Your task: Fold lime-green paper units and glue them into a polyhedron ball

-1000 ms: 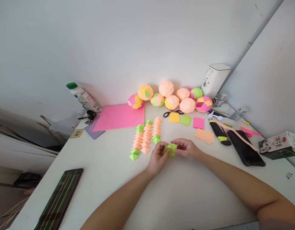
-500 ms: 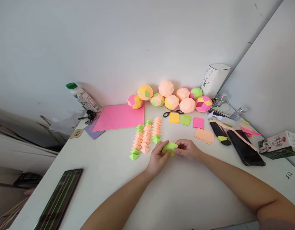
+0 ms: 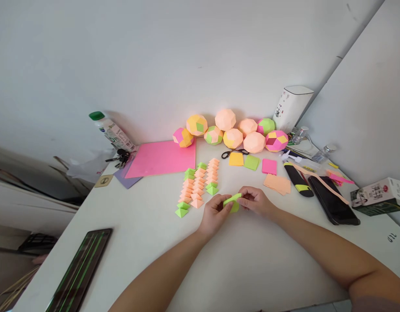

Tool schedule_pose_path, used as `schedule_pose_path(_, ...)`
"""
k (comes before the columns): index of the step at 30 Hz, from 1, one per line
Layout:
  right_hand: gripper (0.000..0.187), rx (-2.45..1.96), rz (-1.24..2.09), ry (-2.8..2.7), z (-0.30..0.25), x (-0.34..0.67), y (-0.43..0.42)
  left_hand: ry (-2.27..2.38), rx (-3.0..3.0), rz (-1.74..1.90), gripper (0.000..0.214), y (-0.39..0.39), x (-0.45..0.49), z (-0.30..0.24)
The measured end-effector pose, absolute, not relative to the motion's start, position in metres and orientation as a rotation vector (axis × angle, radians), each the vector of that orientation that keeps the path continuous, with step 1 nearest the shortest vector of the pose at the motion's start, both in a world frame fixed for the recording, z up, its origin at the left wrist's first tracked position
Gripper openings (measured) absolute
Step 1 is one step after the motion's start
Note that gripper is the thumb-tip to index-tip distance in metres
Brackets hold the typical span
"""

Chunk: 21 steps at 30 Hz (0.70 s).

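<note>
Both of my hands meet over the middle of the white table [image 3: 148, 225]. My left hand [image 3: 214, 213] and my right hand [image 3: 256, 200] pinch a small green folded paper piece [image 3: 232, 202] between their fingertips, just above the table top. Right beside my left hand lie rows of small folded paper units [image 3: 198, 185], orange and green, several in each row.
Several coloured paper balls [image 3: 234, 132] sit against the wall, with scissors [image 3: 234, 153] and square paper pads [image 3: 252, 163] in front. A pink sheet [image 3: 161, 158], bottle [image 3: 110, 130] and keys [image 3: 120, 158] lie left; a tablet [image 3: 79, 271] near left; phone [image 3: 333, 200], marker [image 3: 297, 180], carton [image 3: 378, 196] right.
The green paper piece has been turned and folded flatter between my fingers. Both hands stayed in nearly the same place.
</note>
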State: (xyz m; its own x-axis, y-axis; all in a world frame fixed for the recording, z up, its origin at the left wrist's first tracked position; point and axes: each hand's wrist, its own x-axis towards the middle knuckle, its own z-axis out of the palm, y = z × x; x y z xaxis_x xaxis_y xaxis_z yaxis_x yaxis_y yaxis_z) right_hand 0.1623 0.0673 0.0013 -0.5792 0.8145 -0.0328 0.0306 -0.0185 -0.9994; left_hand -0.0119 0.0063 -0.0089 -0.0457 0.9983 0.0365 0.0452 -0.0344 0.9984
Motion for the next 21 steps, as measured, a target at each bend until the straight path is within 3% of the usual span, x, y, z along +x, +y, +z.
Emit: schedule_pose_path(21, 0.03, -0.9, 1.707, -1.579, -0.004, 0.163, 0.07, 1.178, 1.303, 1.091, 0.036, 0.003, -0.012, 0.002)
